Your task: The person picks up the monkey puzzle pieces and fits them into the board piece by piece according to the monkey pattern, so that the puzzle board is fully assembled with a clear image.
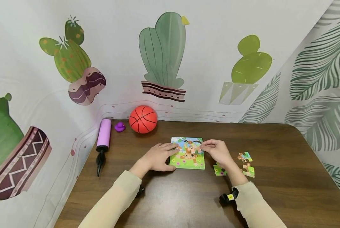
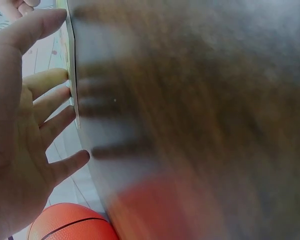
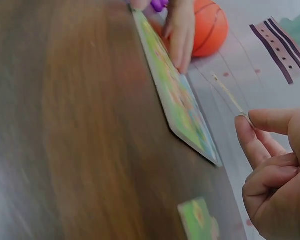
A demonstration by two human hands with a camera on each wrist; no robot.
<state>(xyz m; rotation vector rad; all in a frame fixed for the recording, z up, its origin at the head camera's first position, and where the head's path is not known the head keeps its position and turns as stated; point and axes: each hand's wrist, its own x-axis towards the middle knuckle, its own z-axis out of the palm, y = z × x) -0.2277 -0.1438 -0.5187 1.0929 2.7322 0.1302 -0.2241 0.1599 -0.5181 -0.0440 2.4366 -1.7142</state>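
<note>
A square jigsaw puzzle board (image 1: 184,164) with a monkey picture lies on the table. My left hand (image 1: 157,157) rests at its left side, fingers spread and fairly straight, fingertips on the board; the left wrist view shows the same hand (image 2: 20,135) edge-on. Over the board's upper right edge, my right hand (image 1: 217,152) pinches a puzzle piece (image 1: 198,148) between thumb and fingertips. The right wrist view shows this thin piece (image 3: 229,94) edge-on, raised above the board.
Loose puzzle pieces lie right of the board: one with a green corner (image 1: 219,171) partly behind the right wrist, others (image 1: 246,156) farther right. At the back left are a red basketball (image 1: 142,119), a purple rubber duck (image 1: 120,127) and a purple hand pump (image 1: 103,134). A cactus-print cloth hangs behind.
</note>
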